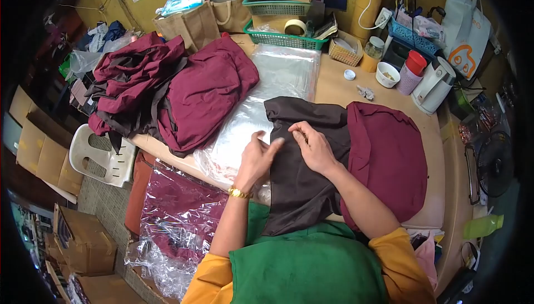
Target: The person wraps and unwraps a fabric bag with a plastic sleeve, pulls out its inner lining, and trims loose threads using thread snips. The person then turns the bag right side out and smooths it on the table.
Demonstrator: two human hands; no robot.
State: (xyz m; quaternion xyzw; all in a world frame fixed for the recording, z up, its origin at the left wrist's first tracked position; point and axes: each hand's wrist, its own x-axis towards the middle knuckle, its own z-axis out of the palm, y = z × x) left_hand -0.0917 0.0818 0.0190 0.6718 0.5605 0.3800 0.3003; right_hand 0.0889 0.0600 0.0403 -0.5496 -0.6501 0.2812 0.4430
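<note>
Both left hand (258, 157) (thumb and fingers parted) and right hand (314, 146) (fingertips bunched, any grip unclear) are facing each other over dark brown fabric (300, 184), which is lying spread at frame centre, presumably for two-handed reach.

Left grip (257, 160) near half-curled right grip (315, 149)
</note>
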